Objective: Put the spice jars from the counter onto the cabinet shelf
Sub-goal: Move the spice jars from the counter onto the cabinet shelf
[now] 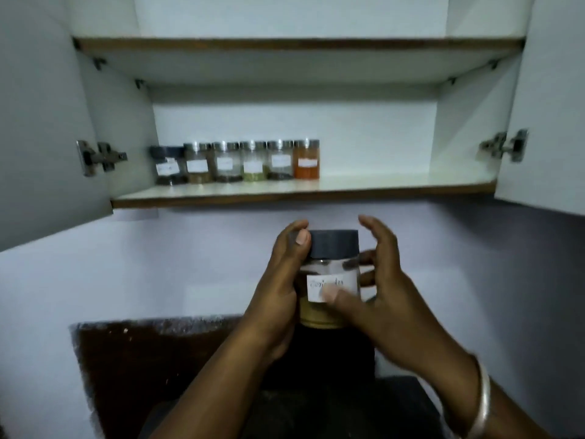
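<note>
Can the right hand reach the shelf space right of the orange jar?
Probably yes: the doors stand open and nothing lies between the right hand, holding the spice jar, and the shelf beside the orange jar.

shelf jars (253, 161): 6 | held jar (332, 277): 1 | hands (278, 286): 2 | shelves (380, 184): 2 | hinges (101, 156): 2 | bangle (482, 403): 1

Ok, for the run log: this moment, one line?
left hand: grips jar | right hand: thumb on its label | jar: below shelf, not placed | shelf: six jars at left
</note>
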`<state>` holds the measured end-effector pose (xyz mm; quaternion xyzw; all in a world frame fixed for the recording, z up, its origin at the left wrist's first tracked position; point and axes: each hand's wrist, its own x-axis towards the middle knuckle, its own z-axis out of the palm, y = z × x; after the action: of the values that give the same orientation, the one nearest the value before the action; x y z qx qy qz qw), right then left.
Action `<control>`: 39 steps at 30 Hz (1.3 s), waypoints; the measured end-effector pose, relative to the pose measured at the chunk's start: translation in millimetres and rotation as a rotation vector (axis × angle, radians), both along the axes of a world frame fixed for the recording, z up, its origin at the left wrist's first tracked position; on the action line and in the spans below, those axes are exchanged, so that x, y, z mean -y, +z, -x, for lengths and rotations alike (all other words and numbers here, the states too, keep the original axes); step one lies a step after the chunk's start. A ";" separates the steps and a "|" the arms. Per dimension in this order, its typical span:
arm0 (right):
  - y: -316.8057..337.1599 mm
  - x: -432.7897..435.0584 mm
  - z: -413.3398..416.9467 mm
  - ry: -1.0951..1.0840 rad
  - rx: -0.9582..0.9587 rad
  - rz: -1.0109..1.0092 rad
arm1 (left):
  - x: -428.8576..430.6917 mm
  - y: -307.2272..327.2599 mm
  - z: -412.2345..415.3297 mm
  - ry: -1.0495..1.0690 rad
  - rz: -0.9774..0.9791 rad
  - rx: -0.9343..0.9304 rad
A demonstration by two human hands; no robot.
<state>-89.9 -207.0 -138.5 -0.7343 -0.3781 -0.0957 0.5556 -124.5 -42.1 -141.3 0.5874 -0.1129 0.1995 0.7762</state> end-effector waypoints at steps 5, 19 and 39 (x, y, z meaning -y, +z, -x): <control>32.8 0.1 -28.3 -0.101 0.212 -0.038 | 12.7 65.0 -43.4 0.011 -0.210 0.020; 174.4 -118.4 -321.9 -0.508 0.319 0.328 | -129.2 127.1 -246.4 0.618 -1.359 -0.499; 157.8 -160.4 -416.0 -0.591 -0.005 0.599 | -134.8 104.5 -243.1 0.979 -1.356 0.026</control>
<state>326.1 -46.6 19.3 -0.9405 -0.1610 -0.1347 0.2670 118.6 92.7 -36.7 0.9073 0.0504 0.4099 0.0790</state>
